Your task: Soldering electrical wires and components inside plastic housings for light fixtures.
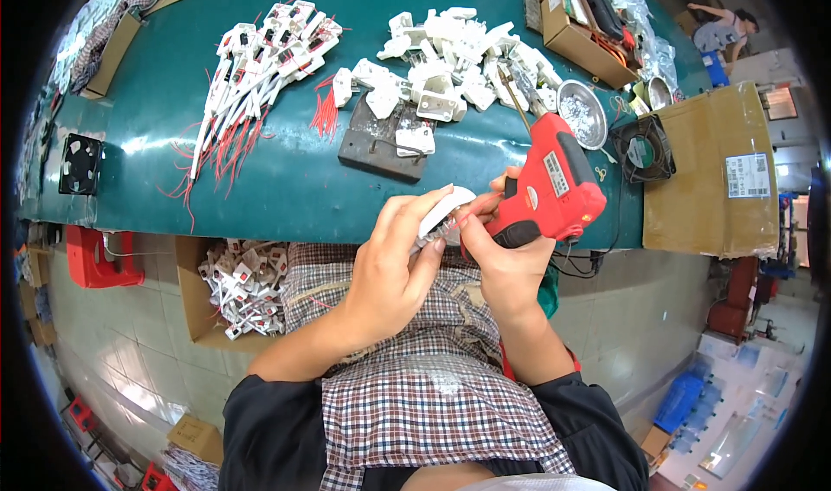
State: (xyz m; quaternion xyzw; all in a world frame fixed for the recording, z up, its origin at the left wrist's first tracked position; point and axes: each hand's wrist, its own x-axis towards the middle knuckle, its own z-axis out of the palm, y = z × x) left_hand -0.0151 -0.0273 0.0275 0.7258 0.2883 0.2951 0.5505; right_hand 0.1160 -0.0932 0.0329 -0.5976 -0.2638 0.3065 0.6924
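My left hand (391,266) is closed round a small white plastic housing (447,211), with some metal or dark parts showing on its inner side. My right hand (505,261) has its fingers wrapped about the handle of a red and black gun-shaped power tool (554,182). Its thumb and fingertip also reach to the housing, near the left fingertips. The tool's long thin metal tip points away from me over the table. What lies between the fingertips is too small to make out. Beyond my hands, one white housing (415,138) lies on a dark metal block (381,155).
A heap of white plastic housings (472,58) covers the table's far middle. Left of it lie bundled white cords with red wires (251,84) and loose red wires (325,114). A metal bowl (582,114), small fan (643,149) and cardboard box (705,171) stand right. Finished-looking pieces fill a lower box (195,296).
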